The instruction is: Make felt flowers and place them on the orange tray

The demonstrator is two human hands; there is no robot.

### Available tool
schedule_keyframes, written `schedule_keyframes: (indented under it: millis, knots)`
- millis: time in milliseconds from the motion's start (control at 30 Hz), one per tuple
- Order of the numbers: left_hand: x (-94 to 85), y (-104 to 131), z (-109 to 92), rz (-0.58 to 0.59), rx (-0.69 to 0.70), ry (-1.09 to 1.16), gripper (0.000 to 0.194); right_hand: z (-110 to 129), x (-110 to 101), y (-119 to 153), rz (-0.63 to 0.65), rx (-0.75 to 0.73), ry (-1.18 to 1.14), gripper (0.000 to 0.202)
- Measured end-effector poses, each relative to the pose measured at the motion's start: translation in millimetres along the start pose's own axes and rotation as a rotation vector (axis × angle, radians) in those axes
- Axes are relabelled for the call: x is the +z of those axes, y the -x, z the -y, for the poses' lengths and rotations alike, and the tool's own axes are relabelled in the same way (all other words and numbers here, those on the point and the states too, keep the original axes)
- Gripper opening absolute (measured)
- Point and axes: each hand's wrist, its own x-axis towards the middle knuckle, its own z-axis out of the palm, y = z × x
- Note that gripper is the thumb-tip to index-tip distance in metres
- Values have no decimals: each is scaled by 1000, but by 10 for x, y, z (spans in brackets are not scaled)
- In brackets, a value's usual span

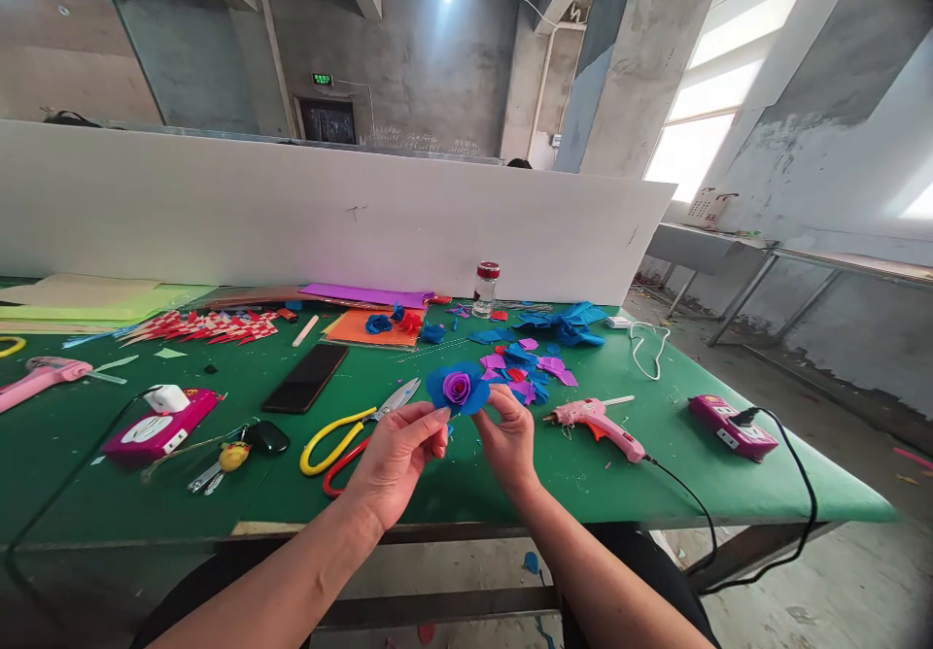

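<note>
Above the green table, a paper flower (458,390) with a purple curled centre and blue outer petals is held between both hands. My left hand (399,450) pinches the blue petals at the lower left. On the other side, my right hand (508,433) grips the flower's right edge between thumb and fingers. Scissors (362,426) with one yellow and one red handle lie just left of my left hand, partly hidden by it. To the right of my right hand rests a pink glue gun (599,426) with a glue stick in its back.
Blue and purple paper petals (535,367) are heaped behind the flower. A glass jar (486,290) stands by the white partition (328,212). A black phone (304,377), keys (233,457) and a magenta power socket (164,423) lie left; another socket (733,427) with a black cord sits right.
</note>
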Motion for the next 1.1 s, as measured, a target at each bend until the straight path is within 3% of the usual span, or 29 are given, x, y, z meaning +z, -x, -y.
schedule_keyframes:
  millis: [600,1100]
  knots:
    - [1,-37,85,56,-103,277,25,-46,20,31,-16,7,34,12]
    - [-11,-21,106,50,-65,173,28,-34,5,34,-37,-78,142,11]
